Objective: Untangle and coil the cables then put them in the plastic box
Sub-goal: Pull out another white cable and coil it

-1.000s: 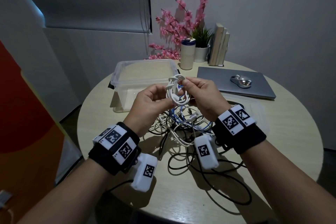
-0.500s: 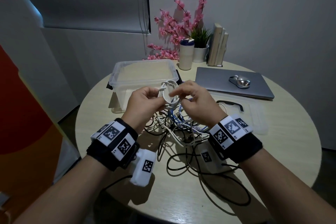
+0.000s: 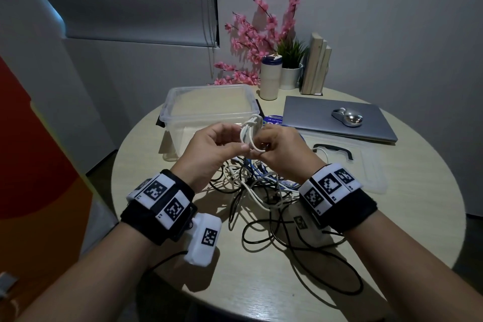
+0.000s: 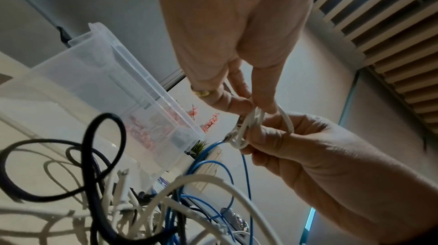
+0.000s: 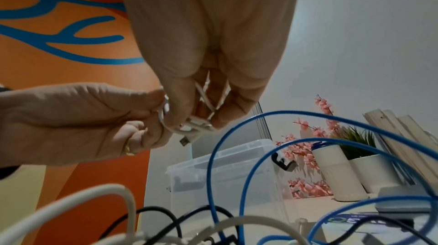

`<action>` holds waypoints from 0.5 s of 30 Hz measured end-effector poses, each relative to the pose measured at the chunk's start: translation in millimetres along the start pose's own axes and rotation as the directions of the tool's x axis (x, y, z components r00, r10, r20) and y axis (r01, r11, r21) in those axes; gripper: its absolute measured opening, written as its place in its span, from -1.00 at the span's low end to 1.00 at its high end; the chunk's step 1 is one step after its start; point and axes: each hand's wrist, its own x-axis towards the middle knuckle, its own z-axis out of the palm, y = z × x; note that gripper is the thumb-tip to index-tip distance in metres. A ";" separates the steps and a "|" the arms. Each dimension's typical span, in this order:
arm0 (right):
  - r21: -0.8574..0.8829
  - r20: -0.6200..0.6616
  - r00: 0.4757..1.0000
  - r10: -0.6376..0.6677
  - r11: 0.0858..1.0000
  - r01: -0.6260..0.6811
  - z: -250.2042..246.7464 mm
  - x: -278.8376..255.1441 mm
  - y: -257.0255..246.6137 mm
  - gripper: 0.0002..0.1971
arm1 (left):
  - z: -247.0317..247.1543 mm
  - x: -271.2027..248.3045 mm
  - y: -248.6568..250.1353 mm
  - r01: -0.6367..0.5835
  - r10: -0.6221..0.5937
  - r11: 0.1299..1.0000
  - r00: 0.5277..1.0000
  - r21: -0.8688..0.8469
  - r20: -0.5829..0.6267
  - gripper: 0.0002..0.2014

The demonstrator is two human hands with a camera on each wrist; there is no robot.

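Note:
A small white cable coil [image 3: 251, 133] hangs in the air between both hands, just in front of the clear plastic box [image 3: 167, 115]. My left hand [image 3: 239, 138] pinches its left side with thumb and fingers. Gripping the right side of the coil is my right hand [image 3: 261, 142]. The left wrist view shows the coil [image 4: 249, 127] held by fingertips, and the right wrist view shows its USB plug [image 5: 183, 141] sticking out below. A tangle of black, white and blue cables [image 3: 261, 191] lies on the table under the hands. Nothing shows inside the box.
The box lid [image 3: 371, 167] with a black handle lies flat to the right. Behind it a closed laptop [image 3: 321, 117] carries a silver mouse [image 3: 347, 117]. A tumbler [image 3: 270, 78], potted plant, books and pink flowers stand at the back. Black cable loops [image 3: 326, 269] reach the round table's near edge.
Both hands have kept hold of the white coil, dipping left and down, then drifting back. The right hand's fingers have worked around it, and the coil looks tighter.

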 end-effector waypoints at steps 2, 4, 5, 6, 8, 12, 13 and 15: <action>0.021 0.008 1.000 0.010 1.000 -0.010 -0.8 -0.8 -0.6 -0.89 | -0.1 -0.8 1.0 -0.017 0.017 1.000 1.000 0.017 0.026 -0.64; 0.045 0.023 1.000 0.012 0.999 -0.013 -2.6 -1.7 -1.5 -0.87 | -1.8 -1.4 2.0 -0.027 0.026 0.999 0.998 0.022 0.057 -0.64; 0.055 0.035 0.999 0.014 0.998 -0.016 -3.6 -2.2 -2.0 -0.86 | -2.6 -1.6 2.4 -0.032 0.030 0.999 0.997 0.027 0.065 -0.65; 0.060 0.050 0.999 0.018 0.998 -0.021 -3.9 -2.3 -2.4 -0.87 | -3.2 -1.7 2.8 -0.039 0.036 0.999 0.997 0.034 0.069 -0.66; 0.066 0.078 0.997 0.027 0.997 -0.033 -3.1 -2.2 -1.7 -0.89 | -3.3 -1.6 3.8 -0.054 0.050 0.997 0.997 0.055 0.060 -0.69; 0.102 0.110 0.992 0.059 0.992 -0.071 -1.9 -0.9 -1.0 -0.94 | -0.8 -1.1 2.3 -0.047 0.046 0.996 0.999 0.076 0.010 -0.79; 0.122 0.112 0.991 0.069 0.989 -0.083 -2.5 -0.9 -1.7 -0.94 | -0.4 -0.7 1.2 -0.037 0.037 0.996 0.999 0.082 -0.006 -0.80; 0.156 0.110 0.991 0.074 0.984 -0.091 -4.4 -0.5 -3.1 -0.92 | -0.8 0.0 -1.0 -0.012 0.014 0.997 1.000 0.079 -0.028 -0.79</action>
